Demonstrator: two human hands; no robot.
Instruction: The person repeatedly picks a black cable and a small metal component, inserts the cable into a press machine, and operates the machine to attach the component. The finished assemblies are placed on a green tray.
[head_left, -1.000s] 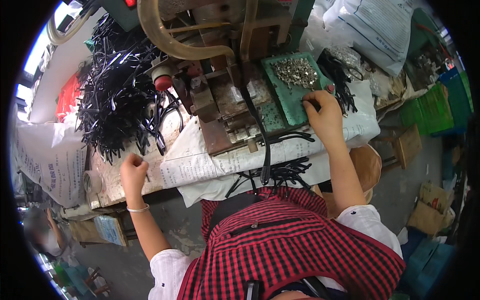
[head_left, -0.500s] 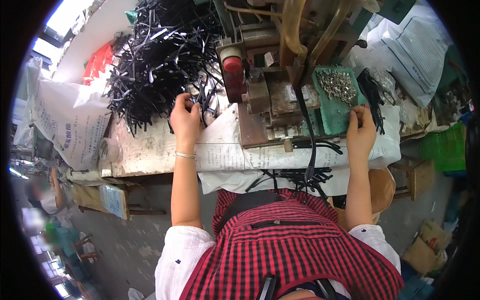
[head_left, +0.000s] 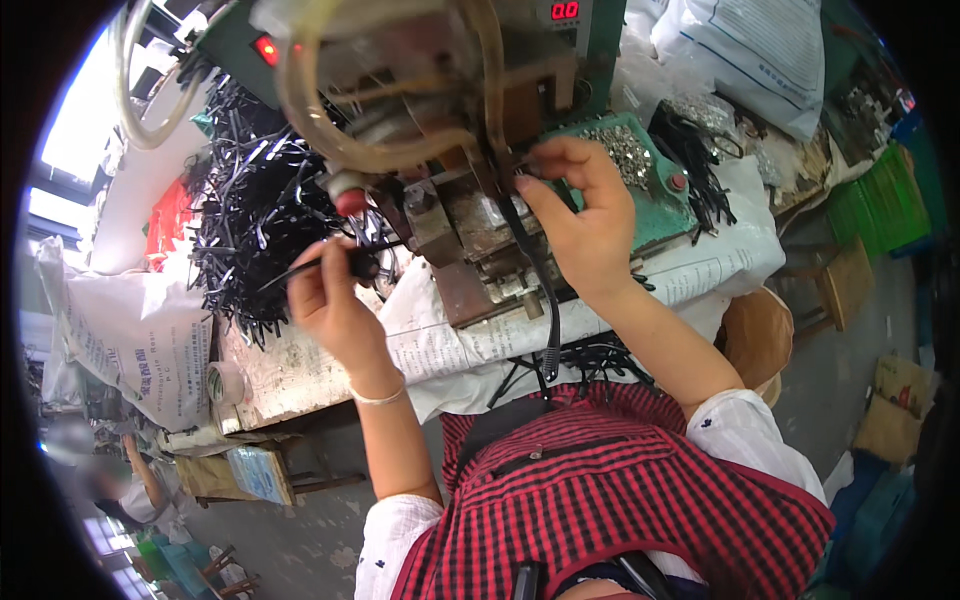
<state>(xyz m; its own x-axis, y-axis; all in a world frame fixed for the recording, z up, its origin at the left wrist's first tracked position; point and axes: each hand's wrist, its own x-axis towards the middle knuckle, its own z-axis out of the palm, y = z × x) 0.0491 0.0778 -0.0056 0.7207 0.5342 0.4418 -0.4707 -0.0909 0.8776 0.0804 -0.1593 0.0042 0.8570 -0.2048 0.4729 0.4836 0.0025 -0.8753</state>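
Note:
My left hand [head_left: 335,300] is closed on a slim black strip [head_left: 290,275], shaped like an eyeglass temple, beside the machine's left side. Under the press head of the machine [head_left: 470,215] sits another black strip [head_left: 540,270], its ridged end hanging toward me. My right hand [head_left: 585,215] reaches over the machine bed with thumb and forefinger pinched near that strip's upper end. What the pinch holds is too small to make out. Past the right hand, small metal parts [head_left: 622,150] lie heaped in a green tray [head_left: 665,215].
A large pile of black strips [head_left: 255,200] lies left of the machine. More strips [head_left: 700,160] rest right of the tray, and others [head_left: 600,355] at the table's front edge. Yellowish hoses [head_left: 310,100] loop over the machine. A tape roll [head_left: 226,383] sits at the left edge.
My left hand has taken a black strip from beside the pile. My right hand has moved left from the tray to the press. The view has turned and shifted.

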